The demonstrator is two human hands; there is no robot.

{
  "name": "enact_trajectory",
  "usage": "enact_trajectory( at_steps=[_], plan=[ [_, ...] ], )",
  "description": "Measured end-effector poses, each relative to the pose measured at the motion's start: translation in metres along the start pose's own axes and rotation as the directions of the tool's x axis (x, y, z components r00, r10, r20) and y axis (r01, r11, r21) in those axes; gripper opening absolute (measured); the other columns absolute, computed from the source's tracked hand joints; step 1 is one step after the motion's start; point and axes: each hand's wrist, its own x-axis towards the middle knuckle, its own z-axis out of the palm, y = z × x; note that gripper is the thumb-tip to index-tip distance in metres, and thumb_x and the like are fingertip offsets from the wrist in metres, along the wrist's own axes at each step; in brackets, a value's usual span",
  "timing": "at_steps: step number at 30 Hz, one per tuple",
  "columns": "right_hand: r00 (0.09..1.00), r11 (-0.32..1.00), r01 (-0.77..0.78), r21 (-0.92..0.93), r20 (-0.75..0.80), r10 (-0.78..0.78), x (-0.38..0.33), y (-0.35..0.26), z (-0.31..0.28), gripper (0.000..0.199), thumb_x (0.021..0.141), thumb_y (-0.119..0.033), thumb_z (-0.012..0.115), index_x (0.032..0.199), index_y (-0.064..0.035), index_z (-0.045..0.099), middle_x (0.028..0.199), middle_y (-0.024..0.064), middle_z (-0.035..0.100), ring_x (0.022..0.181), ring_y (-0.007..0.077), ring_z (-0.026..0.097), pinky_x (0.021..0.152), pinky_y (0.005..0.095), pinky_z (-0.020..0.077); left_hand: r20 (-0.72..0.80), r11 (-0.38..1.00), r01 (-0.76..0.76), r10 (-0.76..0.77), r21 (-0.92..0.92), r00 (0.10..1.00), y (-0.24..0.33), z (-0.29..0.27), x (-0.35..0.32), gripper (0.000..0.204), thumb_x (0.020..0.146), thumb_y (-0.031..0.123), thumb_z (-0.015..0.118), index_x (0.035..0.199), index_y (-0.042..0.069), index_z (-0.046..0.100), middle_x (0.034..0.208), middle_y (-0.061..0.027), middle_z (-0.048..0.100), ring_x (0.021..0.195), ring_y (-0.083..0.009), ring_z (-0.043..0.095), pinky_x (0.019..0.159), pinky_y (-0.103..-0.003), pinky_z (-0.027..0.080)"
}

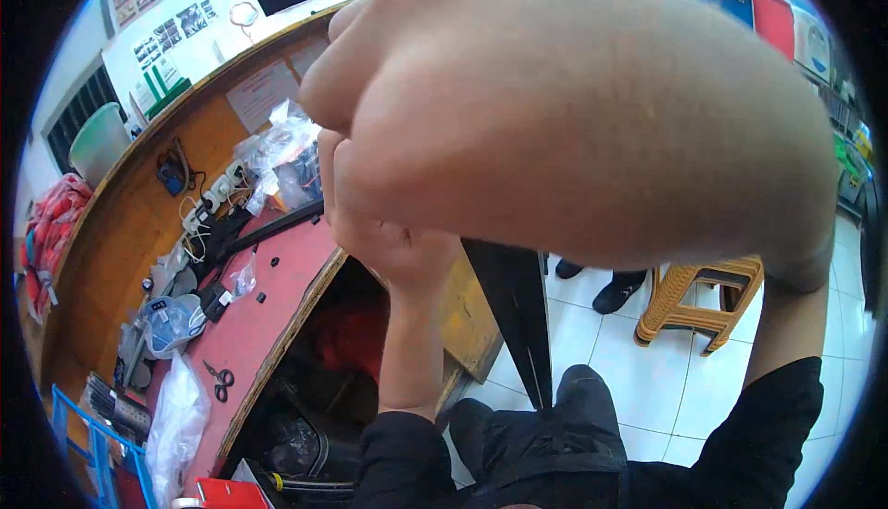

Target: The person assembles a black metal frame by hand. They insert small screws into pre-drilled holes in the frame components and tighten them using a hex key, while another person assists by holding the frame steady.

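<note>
My right hand [398, 93] is very close to the view, its fingers curled in, with the forearm sweeping across from the right. Just below and partly behind it, my left hand [393, 245] rises on an upright forearm, its fingers bent and mostly covered by the right hand. Whatever the two closed hands hold between them is hidden. A long black flat bar [513, 315] stands on edge behind the arms, running down toward my lap; whether a hand grips it cannot be seen. Scissors [219, 381] lie on the red tabletop [254, 324].
Clear plastic bags [282, 157], power strips and cables, a clear bowl [173, 324] and a blue rack [92, 435] crowd the bench. A brown stool [700, 298] stands on the tiled floor at right. A person's shoe [618, 293] shows beside it.
</note>
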Motion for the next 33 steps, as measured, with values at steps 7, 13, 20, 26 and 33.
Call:
enact_trajectory(
  at_steps=[7,13,20,26,33],
  plan=[
    [1.000,0.999,0.006,-0.036,0.005,-0.005,-0.002,-0.002,0.000,0.026,0.068,-0.005,0.074,0.093,0.0027,0.073,0.096,0.0132,0.066,0.086,0.0274,0.064,0.078,0.0364,0.0522,0.033,0.999,-0.019,0.018,0.029,0.999,0.005,-0.004,0.003,0.025,0.098,0.022,0.072,0.107,-0.001,0.067,0.113,-0.0149,0.069,0.107,-0.0278,0.066,0.093,-0.038,0.051],
    [1.000,0.997,-0.003,-0.079,0.009,0.003,-0.004,-0.004,0.000,0.028,0.065,-0.005,0.073,0.092,0.0032,0.072,0.093,0.0129,0.065,0.082,0.0269,0.063,0.076,0.0360,0.0526,0.065,0.998,-0.040,0.036,0.057,0.997,0.004,-0.004,0.006,0.024,0.099,0.023,0.071,0.106,0.000,0.068,0.112,-0.0150,0.070,0.106,-0.0283,0.066,0.092,-0.038,0.051],
    [1.000,0.979,0.003,-0.202,-0.002,-0.004,-0.003,-0.013,0.004,0.031,0.062,-0.006,0.073,0.091,0.0037,0.071,0.090,0.0125,0.064,0.078,0.0264,0.063,0.073,0.0356,0.0530,0.090,0.996,-0.037,0.030,0.079,0.996,0.008,-0.009,0.011,0.024,0.099,0.023,0.070,0.104,0.000,0.069,0.110,-0.0151,0.070,0.105,-0.0289,0.066,0.090,-0.038,0.051],
    [0.997,0.881,0.022,-0.472,-0.055,-0.054,0.000,-0.022,0.019,0.033,0.059,-0.006,0.073,0.089,0.0042,0.069,0.087,0.0121,0.063,0.075,0.0259,0.062,0.070,0.0352,0.0534,0.096,0.995,-0.049,0.040,0.089,0.995,0.009,-0.007,0.014,0.023,0.100,0.024,0.068,0.103,0.001,0.069,0.109,-0.0152,0.071,0.104,-0.0294,0.067,0.089,-0.039,0.052],
    [0.974,0.663,-0.082,-0.744,-0.200,-0.104,-0.003,-0.021,0.056,0.035,0.055,-0.007,0.073,0.088,0.0047,0.068,0.083,0.0117,0.062,0.071,0.0254,0.062,0.067,0.0348,0.0539,0.136,0.985,-0.090,0.070,0.146,0.988,0.004,-0.008,0.016,0.023,0.101,0.024,0.067,0.102,0.001,0.070,0.108,-0.0153,0.072,0.103,-0.0300,0.067,0.087,-0.039,0.052]
  ],
)
